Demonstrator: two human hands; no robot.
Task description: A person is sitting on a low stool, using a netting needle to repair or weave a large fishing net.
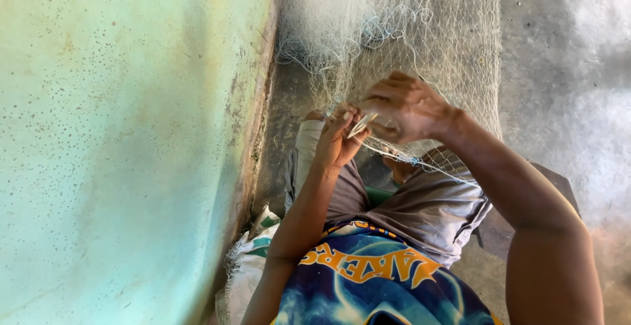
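Fingers: left hand pinches a small pale netting needle; right hand is curled shut on gathered net strands.
Hands: close together, nearly touching, above the knees.
Needle: tip points toward 2 o'clock, at the right hand's fingers.
Net: pale mesh runs from the hands toward 12 o'clock and bunches on the floor; some strands trail over the lap toward 4 o'clock.
Wall: green, speckled, at 9 o'clock.
Sack: white woven, at 7 o'clock beside the wall.
Clothes: grey shorts, blue printed shirt.
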